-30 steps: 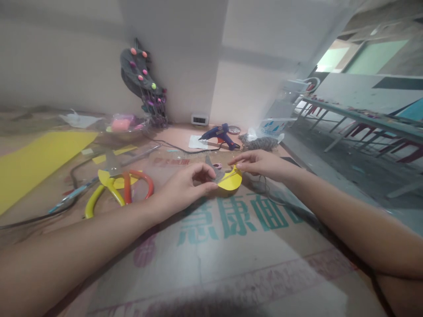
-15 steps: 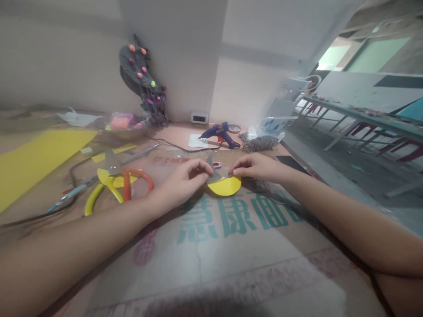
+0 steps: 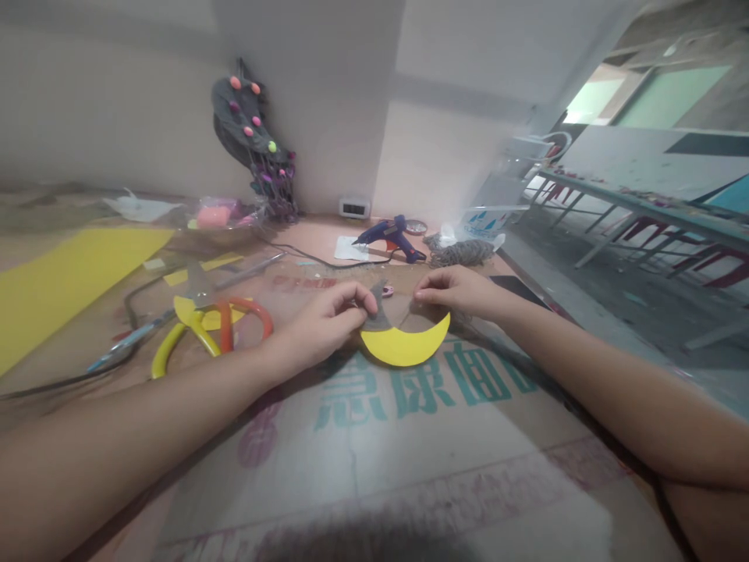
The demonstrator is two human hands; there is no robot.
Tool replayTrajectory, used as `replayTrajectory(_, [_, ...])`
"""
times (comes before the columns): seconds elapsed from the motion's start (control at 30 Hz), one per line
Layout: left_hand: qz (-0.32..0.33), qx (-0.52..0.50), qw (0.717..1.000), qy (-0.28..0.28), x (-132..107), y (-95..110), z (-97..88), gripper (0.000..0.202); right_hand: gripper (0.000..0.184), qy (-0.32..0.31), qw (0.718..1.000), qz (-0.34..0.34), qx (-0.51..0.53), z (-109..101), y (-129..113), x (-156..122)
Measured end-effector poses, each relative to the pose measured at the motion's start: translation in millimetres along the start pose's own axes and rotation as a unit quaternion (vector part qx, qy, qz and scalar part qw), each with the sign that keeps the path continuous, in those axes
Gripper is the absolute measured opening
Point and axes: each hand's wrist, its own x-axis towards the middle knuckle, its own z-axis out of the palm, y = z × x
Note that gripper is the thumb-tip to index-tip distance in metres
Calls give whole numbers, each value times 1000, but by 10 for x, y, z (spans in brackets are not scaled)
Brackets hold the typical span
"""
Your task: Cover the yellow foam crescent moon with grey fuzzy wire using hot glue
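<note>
A yellow paper crescent (image 3: 406,349) hangs just above the board in front of me, its left end wound with grey yarn (image 3: 379,314). The fingers of my left hand (image 3: 333,316) pinch that yarn-covered end. My right hand (image 3: 453,290) is closed in a pinch, just above the crescent's right half. From its fingertips a thin grey strand runs down to the edge of the wrapping. The bare yellow part curves below both hands, its right tip free.
Orange-and-yellow-handled scissors (image 3: 225,324) lie at left near yellow card (image 3: 76,277). A blue glue gun (image 3: 389,236) rests behind the hands, beside a grey yarn bundle (image 3: 462,251). A grey moon decoration (image 3: 239,117) with pompoms leans on the wall.
The crescent has turned and tipped, so much more of its yellow part shows, including the right tip. My right hand has moved slightly right and up.
</note>
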Motion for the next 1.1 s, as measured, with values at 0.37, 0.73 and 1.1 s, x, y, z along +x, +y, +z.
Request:
replayTrajectory(0.37, [46, 43, 998, 23, 4, -86, -18, 8, 28, 98, 986, -79, 109, 252, -247, -155])
replayTrajectory(0.73, [47, 104, 993, 16, -6, -130, -23, 12, 30, 136, 974, -123, 132, 348, -338, -241])
replayTrajectory(1.1, [42, 93, 995, 9, 0, -136, -26, 12, 20, 304, 931, -199, 31, 148, -109, -93])
